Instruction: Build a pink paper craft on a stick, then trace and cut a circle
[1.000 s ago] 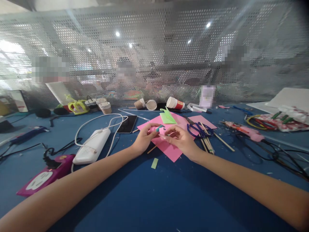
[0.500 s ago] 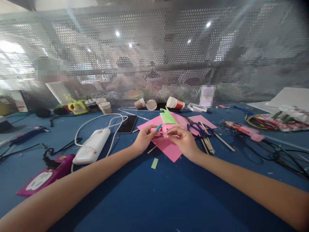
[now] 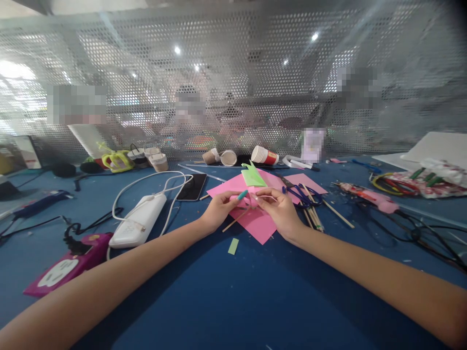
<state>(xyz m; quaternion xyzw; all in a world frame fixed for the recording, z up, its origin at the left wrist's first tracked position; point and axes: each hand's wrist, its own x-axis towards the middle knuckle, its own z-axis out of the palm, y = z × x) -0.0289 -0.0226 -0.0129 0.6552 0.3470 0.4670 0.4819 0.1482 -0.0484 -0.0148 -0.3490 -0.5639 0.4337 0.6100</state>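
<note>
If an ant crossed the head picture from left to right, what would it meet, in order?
Purple power strip → white power bank → black phone → left hand → small pink paper piece → right hand → pink corded tool.

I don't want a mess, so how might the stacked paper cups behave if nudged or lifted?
The paper cups lie on their side, so they'd probably roll, perhaps curving since they taper. Their nested rims suggest they might slide apart if lifted by one end.
</note>
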